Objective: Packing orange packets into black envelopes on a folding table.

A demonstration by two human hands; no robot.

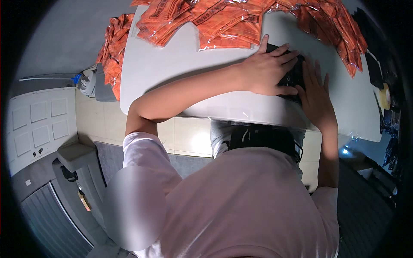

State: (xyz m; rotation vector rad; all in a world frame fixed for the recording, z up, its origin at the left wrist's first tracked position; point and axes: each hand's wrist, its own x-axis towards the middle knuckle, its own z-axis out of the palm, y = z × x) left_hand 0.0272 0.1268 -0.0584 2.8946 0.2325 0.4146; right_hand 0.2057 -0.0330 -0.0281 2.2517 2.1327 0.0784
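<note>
Below the pink shirt (241, 202), both hands' spread fingers (284, 53) press flat on a black object (293, 76).

hands (297, 81): 2 | black item (293, 77): 1 | orange packets (223, 19): many, uncountable | table (172, 73): 1

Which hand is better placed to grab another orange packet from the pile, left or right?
Probably the left hand. It lies flat on the black item with fingertips right beside the nearest orange packets. The right hand rests nearer the table edge.
</note>
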